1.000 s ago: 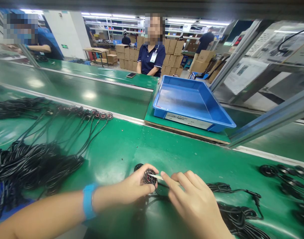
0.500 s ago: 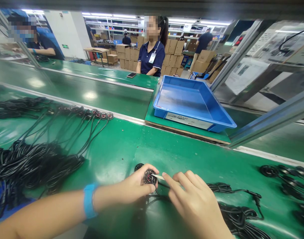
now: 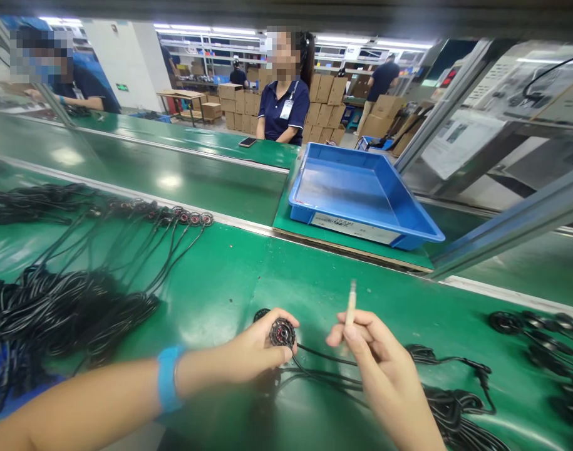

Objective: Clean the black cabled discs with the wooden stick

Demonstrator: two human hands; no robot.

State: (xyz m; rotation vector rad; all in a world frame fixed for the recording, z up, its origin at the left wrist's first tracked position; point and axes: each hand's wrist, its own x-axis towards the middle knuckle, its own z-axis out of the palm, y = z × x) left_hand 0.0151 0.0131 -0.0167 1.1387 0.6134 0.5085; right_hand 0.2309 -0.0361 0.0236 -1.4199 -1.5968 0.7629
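Observation:
My left hand (image 3: 255,354) pinches a small round black part with a red centre (image 3: 282,332) just above the green bench; a black cable (image 3: 324,358) runs from it to the right. A blue band (image 3: 166,379) is on that wrist. My right hand (image 3: 377,369) grips a thin pale stick (image 3: 350,304), tip pointing up, a short way right of the round part and apart from it. Another round black part (image 3: 260,314) lies behind my left fingers.
A heap of coiled black cables (image 3: 65,310) lies at left, with a row of round parts (image 3: 183,217) along the belt's edge. A blue tray (image 3: 361,194) stands beyond the belt. More cabled parts (image 3: 535,326) lie at right. A person (image 3: 286,100) sits opposite; another person works at far left.
My right hand has lifted the stick away from the round part and turned its tip upward. My left hand keeps the part in the same place.

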